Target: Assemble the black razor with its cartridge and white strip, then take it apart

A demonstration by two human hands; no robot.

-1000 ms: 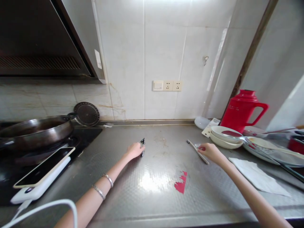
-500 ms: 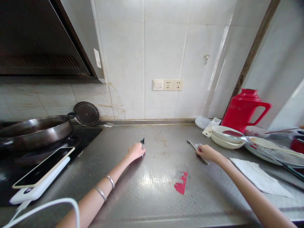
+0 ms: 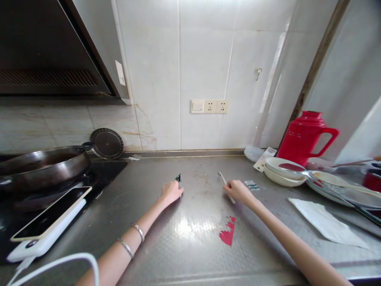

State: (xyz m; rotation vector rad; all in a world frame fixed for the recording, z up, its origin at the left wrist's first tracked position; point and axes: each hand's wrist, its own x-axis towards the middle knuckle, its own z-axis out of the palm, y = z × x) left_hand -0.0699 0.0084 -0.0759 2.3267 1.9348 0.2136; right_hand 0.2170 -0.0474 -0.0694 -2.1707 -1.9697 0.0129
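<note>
My left hand (image 3: 172, 190) is closed around a razor (image 3: 178, 178), whose dark head points up and away above the steel counter (image 3: 143, 238). Between the fingers of my right hand (image 3: 237, 190) is a slim white toothbrush (image 3: 222, 178). Its small greyish head points toward the wall, and its other end shows below the fingers. Just right of that hand, a small clear packet with teal markings (image 3: 251, 185) lies flat on the counter. A torn red patch (image 3: 228, 231) marks the surface nearer to me.
At left, a steel pan (image 3: 44, 165) sits on the black stove, with a phone (image 3: 53, 212) on a white power bank (image 3: 44, 242) in front. At right stand a red thermos (image 3: 300, 139), stacked bowls (image 3: 282, 178), plates (image 3: 324, 184) and a white napkin (image 3: 327, 222).
My right hand has moved left with the toothbrush, closer to my left hand. The small packet now shows uncovered beside it. My left hand with the razor has barely moved.
</note>
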